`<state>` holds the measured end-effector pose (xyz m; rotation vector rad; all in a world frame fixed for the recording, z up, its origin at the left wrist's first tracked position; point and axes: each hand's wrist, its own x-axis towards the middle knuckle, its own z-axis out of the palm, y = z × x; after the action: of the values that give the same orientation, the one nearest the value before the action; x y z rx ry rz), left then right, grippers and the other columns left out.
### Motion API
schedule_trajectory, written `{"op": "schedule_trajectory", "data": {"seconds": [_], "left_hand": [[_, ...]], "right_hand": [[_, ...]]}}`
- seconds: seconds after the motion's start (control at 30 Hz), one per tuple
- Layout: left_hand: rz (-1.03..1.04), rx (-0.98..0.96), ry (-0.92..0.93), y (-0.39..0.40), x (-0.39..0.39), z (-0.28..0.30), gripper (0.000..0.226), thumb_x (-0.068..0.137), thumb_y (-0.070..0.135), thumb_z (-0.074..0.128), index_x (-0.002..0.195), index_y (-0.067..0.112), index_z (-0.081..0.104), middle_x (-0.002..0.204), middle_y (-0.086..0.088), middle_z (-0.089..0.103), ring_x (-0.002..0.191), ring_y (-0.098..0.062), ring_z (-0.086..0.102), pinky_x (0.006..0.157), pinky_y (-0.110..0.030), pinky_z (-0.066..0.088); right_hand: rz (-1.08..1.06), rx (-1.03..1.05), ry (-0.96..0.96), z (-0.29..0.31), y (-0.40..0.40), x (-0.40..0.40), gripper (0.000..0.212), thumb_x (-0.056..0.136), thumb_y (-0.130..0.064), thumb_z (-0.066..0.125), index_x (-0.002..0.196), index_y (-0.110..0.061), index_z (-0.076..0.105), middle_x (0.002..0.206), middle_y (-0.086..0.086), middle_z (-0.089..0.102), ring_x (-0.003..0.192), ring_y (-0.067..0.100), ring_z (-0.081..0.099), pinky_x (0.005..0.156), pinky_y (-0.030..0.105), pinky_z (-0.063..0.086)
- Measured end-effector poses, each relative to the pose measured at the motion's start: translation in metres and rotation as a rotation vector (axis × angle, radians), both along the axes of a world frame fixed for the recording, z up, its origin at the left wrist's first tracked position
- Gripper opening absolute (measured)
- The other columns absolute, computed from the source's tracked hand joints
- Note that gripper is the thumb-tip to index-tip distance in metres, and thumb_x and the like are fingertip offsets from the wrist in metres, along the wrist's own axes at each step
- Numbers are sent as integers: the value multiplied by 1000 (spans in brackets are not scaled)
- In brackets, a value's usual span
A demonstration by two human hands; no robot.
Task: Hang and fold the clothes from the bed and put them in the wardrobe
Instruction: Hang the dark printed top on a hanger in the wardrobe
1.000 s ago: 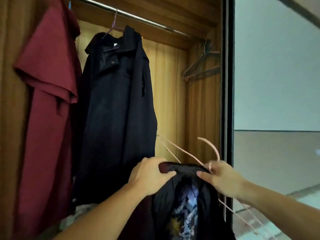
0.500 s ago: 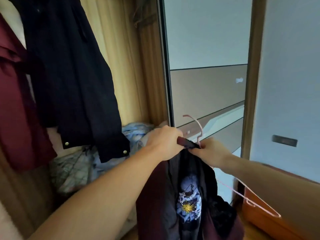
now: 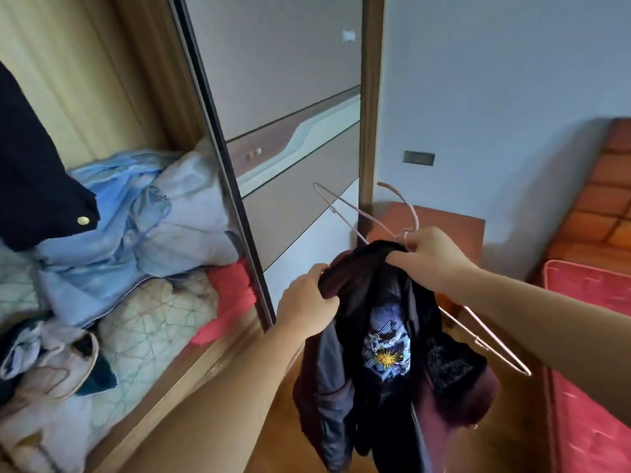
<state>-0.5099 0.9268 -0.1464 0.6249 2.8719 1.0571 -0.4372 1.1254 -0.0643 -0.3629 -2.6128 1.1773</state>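
The left hand point(image 3: 307, 302) is gripping the bunched collar of a dark maroon-and-black garment with a sun-emblem print point(image 3: 386, 353), which is hanging in mid-air before the open wooden wardrobe point(image 3: 191, 367). The right hand point(image 3: 430, 254) is pinching the garment's neck together with, apparently, a thin pink wire hanger point(image 3: 478, 339). Crumpled pale-blue bedding point(image 3: 136, 220) is lying inside the wardrobe; a red mattress point(image 3: 594, 336) is lying at right.

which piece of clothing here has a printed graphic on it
The dark shirt gripped by both the left hand and right hand: it shows a sun print. The dark jacket hanging in the wardrobe is plain.
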Motion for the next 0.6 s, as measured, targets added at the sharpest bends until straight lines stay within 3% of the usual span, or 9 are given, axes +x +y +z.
{"op": "schedule_trajectory", "data": {"seconds": [0.07, 0.13, 0.2, 0.27, 0.37, 0.43, 0.53, 0.6], "left_hand": [[5, 53, -90, 20, 9, 13, 41, 71, 16, 57, 103, 42, 60, 88, 11, 67, 81, -15, 65, 64, -22, 46], [23, 122, -158, 46, 20, 31, 33, 65, 16, 57, 84, 42, 62, 79, 16, 66, 73, -7, 63, 55, -17, 41], [53, 155, -191, 79, 30, 46, 29, 57, 19, 54, 78, 36, 65, 75, 15, 67, 72, -10, 63, 54, -19, 40], [67, 115, -151, 111, 41, 55, 28, 57, 20, 52, 78, 29, 67, 77, 11, 67, 75, -15, 63, 57, -21, 43], [77, 25, -100, 142, 60, 58, 31, 62, 19, 52, 87, 29, 67, 87, 10, 66, 85, -19, 62, 74, -27, 53], [112, -5, -97, 147, 70, 62, 35, 62, 20, 52, 93, 28, 66, 91, 8, 65, 89, -22, 62, 82, -32, 55], [169, -20, -81, 146, 76, 75, 30, 60, 21, 50, 86, 25, 64, 85, 8, 62, 86, -23, 61, 78, -31, 55], [182, -10, -58, 145, 79, 86, 24, 57, 21, 49, 77, 22, 61, 81, 6, 62, 83, -24, 60, 70, -27, 50]], "right_hand": [[-30, -75, -35, -11, 29, 21, 36, 82, -22, 71, 48, -19, 59, 54, -5, 58, 42, 6, 42, 38, 17, 29], [-43, -126, -71, -26, 55, 44, 28, 80, -26, 74, 55, -20, 66, 54, -7, 59, 47, 9, 46, 43, 21, 33], [-22, -88, -119, -43, 73, 70, 20, 79, -30, 77, 70, -14, 72, 52, -6, 59, 51, 6, 47, 49, 23, 36], [-10, -94, -120, -60, 83, 96, 32, 78, -39, 75, 83, -8, 70, 63, -1, 62, 60, 9, 51, 59, 27, 39], [-99, -303, 10, -69, 93, 132, 42, 87, -58, 54, 77, -21, 72, 67, -10, 68, 63, 2, 58, 61, 19, 43], [-167, -385, 95, -70, 106, 151, 49, 96, -51, 41, 73, -21, 72, 61, -16, 64, 61, -3, 57, 59, 12, 39], [-160, -583, 143, -76, 133, 175, 51, 101, -34, 37, 66, -15, 69, 48, -9, 41, 47, 9, 41, 50, 19, 34], [-109, -671, 164, -82, 146, 187, 53, 99, -38, 42, 56, -16, 64, 46, -5, 37, 43, 12, 34, 40, 18, 29]]}}
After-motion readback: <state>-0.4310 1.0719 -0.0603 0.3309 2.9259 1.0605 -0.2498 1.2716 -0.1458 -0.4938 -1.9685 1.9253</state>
